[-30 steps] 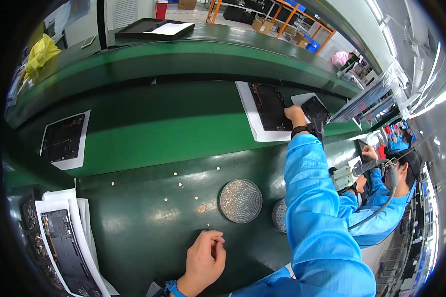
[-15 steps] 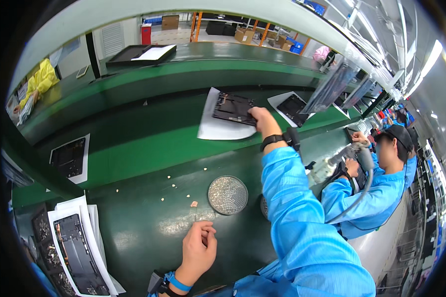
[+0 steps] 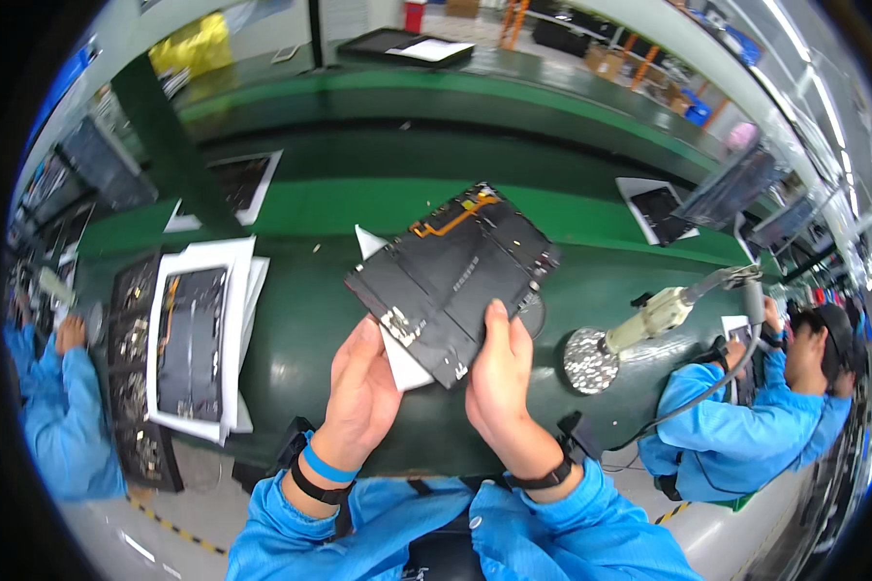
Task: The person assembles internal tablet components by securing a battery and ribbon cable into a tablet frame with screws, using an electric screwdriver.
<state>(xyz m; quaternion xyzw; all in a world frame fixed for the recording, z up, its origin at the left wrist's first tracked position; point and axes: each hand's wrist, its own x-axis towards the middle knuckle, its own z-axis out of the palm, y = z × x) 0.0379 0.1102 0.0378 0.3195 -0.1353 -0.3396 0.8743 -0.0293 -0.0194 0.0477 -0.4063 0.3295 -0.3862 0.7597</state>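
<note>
Close in front of me, a black electronic device housing [image 3: 446,271] with an orange ribbon cable and small metal parts is held tilted in both hands. My left hand [image 3: 363,392] has its thumb along the near left edge, and its fingers go underneath. At the near right edge, my right hand [image 3: 502,387] grips with the thumb on top. White paper [image 3: 404,363] shows from below the housing. A round dish [image 3: 533,318] beyond my right hand is mostly hidden.
On the left, a similar housing [image 3: 192,344] lies on stacked paper beside a black tray [image 3: 131,339] of small metal parts. A lamp-like tool on an arm [image 3: 639,329] stands right, near a co-worker [image 3: 727,416]. Another housing [image 3: 659,213] lies far right on the conveyor.
My right hand has brought the housing and its paper from the conveyor toward me. My left hand has risen from the table to grip it too. The view has shifted.
</note>
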